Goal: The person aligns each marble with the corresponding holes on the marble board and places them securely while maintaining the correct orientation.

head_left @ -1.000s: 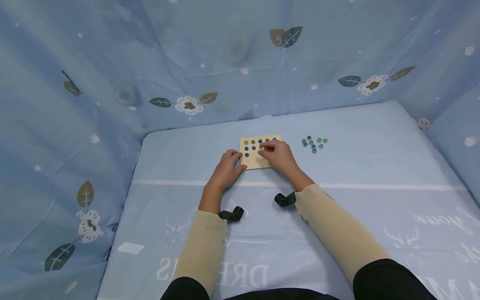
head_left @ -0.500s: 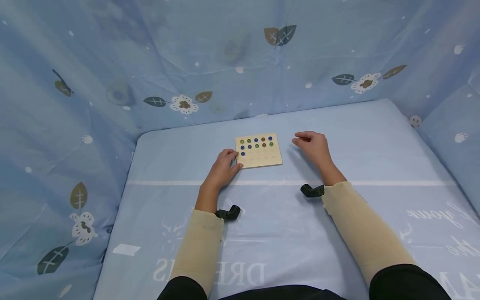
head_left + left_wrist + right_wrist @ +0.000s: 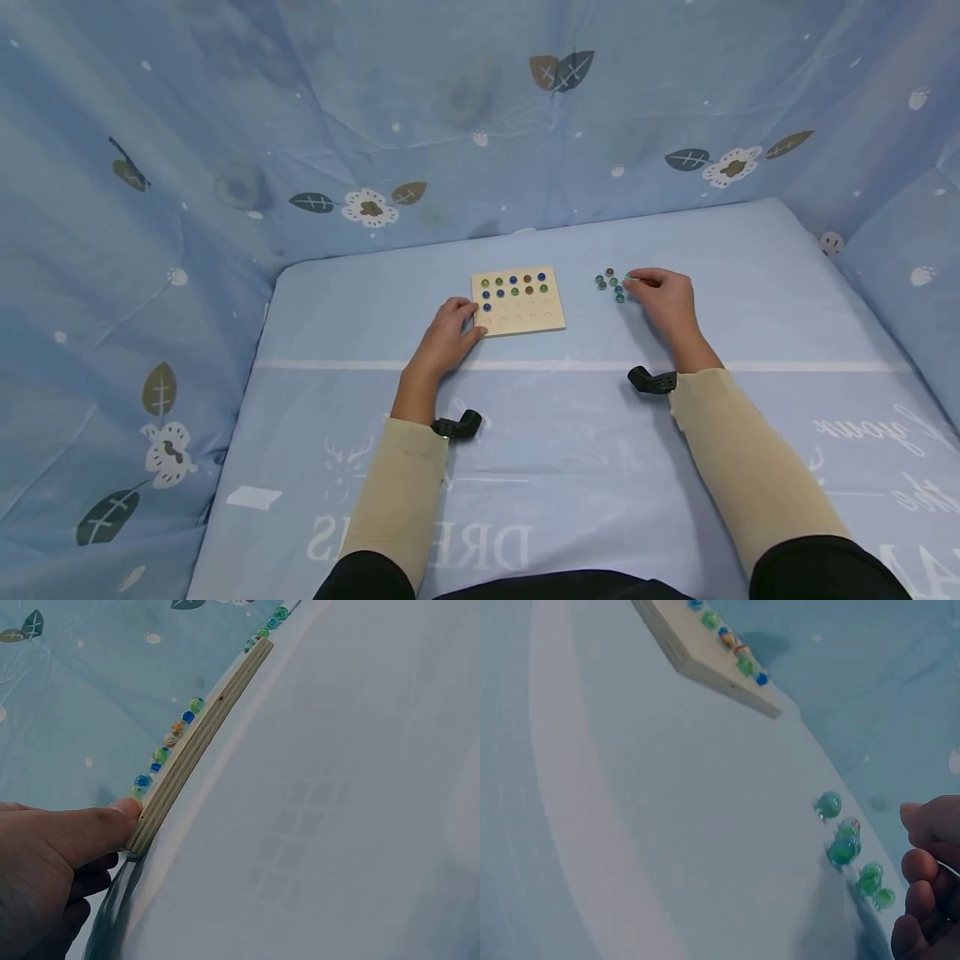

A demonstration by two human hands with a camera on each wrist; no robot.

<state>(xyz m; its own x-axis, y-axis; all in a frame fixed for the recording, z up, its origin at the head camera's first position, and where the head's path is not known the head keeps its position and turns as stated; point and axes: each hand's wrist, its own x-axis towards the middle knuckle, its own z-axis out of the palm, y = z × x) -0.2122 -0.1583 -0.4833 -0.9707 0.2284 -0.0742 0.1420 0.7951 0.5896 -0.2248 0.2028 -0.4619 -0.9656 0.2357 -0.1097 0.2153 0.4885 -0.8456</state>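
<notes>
Right hand [image 3: 663,302] is now reaching the loose marbles [image 3: 613,282], grip indeterminable; left hand [image 3: 447,337] is still gripping the board [image 3: 519,327].

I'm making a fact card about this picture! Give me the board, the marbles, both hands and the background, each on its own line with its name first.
Board: wooden board, flat on a light blue sheet
Set marbles: eleven; five in the far row, five in the next, one in the third
Bare spots: the rest of the third row, all of the nearest row
Loose marbles: grouped right of the board, some perhaps hidden
Left hand grip: on the board's left edge
Right hand grip: at the loose marbles; can't tell if it pinches one
Background: blue cloth with flowers and leaves
</notes>
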